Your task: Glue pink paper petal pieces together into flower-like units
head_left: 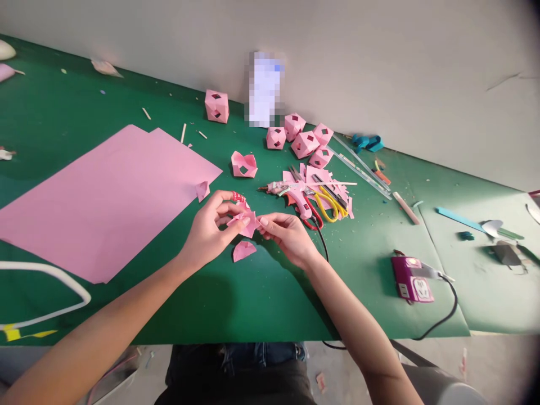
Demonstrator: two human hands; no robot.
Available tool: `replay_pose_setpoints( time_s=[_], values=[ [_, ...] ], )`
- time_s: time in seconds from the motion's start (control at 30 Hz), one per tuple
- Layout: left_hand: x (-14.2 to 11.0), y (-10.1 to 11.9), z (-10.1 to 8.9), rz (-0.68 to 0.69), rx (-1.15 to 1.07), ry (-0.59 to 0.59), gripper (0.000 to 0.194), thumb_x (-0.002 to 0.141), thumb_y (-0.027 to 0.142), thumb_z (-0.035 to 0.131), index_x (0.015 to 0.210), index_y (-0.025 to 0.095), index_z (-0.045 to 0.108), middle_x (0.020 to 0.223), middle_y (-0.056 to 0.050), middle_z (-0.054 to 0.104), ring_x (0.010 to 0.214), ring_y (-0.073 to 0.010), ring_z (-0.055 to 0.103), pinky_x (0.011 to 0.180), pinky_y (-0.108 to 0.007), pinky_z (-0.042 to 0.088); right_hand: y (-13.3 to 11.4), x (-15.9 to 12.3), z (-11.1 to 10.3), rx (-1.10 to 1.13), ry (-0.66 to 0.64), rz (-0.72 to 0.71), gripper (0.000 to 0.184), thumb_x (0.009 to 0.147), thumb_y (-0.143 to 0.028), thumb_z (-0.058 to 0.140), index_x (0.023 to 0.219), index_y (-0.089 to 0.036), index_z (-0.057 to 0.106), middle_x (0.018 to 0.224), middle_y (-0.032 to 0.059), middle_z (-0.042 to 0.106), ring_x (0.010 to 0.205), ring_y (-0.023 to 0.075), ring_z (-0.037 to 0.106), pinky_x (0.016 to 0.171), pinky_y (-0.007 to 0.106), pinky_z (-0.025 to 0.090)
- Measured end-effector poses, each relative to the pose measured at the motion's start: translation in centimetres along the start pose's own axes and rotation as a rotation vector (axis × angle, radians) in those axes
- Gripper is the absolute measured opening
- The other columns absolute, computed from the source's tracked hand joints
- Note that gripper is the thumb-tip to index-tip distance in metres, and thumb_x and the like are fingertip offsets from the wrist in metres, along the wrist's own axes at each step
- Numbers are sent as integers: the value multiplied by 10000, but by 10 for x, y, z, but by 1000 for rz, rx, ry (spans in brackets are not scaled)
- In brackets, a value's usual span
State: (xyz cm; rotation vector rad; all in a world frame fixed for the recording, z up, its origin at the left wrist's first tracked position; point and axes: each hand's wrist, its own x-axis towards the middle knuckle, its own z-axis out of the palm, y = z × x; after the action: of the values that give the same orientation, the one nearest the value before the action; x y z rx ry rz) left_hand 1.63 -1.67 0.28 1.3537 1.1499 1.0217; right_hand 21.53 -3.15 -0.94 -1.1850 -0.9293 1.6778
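Observation:
Between both hands is a small folded pink paper piece. My left hand pinches it between thumb and fingers, with a red band round one finger. From the right side, the thumb and fingertips of my right hand grip its edge. Just below lies a loose folded paper piece; another folded piece rests on the corner of a large pink paper sheet. Beyond my hands sits an open, partly joined paper shape. A pink glue gun lies to the right, by yellow-handled scissors.
Several finished pink paper shapes stand near the wall, with one more shape further left. A phone leans on the wall. At right are clear strips and a purple power socket with a black cable.

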Motion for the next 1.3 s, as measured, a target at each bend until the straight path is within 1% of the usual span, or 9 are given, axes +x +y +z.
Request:
replay_pose_setpoints(
  time_s=[0.1,0.23,0.33,0.47,0.7,0.83,1.0,1.2,1.3],
  values=[
    [0,-1,1,4,-10,3,428,840,388,828,1136,204,579,1005,-63,797,982,-232,793,861,-354,641,1,2,0,81,-17,71,410,597,-555,1015,801,-236,860,739,14,748,687,111,635,655,262,501],
    [0,-2,1,32,-22,-24,396,850,354,824,1121,204,578,965,-47,785,959,-220,798,853,-336,655,1,2,0,53,-16,90,404,561,-532,1030,743,-222,846,698,10,743,657,113,631,642,268,509],
    [0,-2,2,54,-23,-42,375,860,337,816,1116,209,575,950,-39,782,953,-218,803,847,-330,664,1,1,3,-31,6,33,418,562,-539,1022,752,-213,844,712,19,757,658,131,633,643,289,519],
    [-1,-6,4,81,35,-13,345,868,320,799,1113,210,582,939,-39,790,952,-221,807,827,-319,667,4,-2,9,-171,37,-65,439,648,-597,958,795,-205,827,721,26,756,654,152,646,641,304,524],
    [-5,-5,5,108,80,-9,341,876,271,761,1181,200,625,950,-32,812,886,-194,805,832,-299,680,8,-3,11,-355,115,-192,425,756,-574,855,688,-201,663,658,-8,667,579,115,520,573,276,400],
    [-9,-2,5,96,50,-68,424,886,297,760,1276,203,624,1099,-77,819,927,-222,818,818,-319,696,3,-4,10,-351,139,-242,381,776,-521,808,661,-212,617,645,-6,642,581,121,507,577,283,405],
    [-9,-3,5,77,35,-100,462,902,336,763,1318,217,601,1226,-111,787,1041,-261,812,844,-353,704,-2,-6,10,-359,177,-247,425,782,-583,779,647,-225,594,630,-2,611,585,128,485,557,287,393],
    [-7,-7,4,61,-14,-71,436,957,452,719,1299,207,605,1174,-110,802,1145,-273,786,896,-372,689,0,-6,9,-307,196,-218,469,742,-629,822,667,-218,608,625,-12,584,577,120,457,537,276,352],
    [-7,-7,5,48,-17,-84,442,966,489,708,1291,209,602,1160,-106,807,1112,-263,794,874,-349,682,2,-6,8,-294,191,-217,480,744,-638,831,679,-214,616,636,-10,594,583,122,464,544,278,355]
  ],
)
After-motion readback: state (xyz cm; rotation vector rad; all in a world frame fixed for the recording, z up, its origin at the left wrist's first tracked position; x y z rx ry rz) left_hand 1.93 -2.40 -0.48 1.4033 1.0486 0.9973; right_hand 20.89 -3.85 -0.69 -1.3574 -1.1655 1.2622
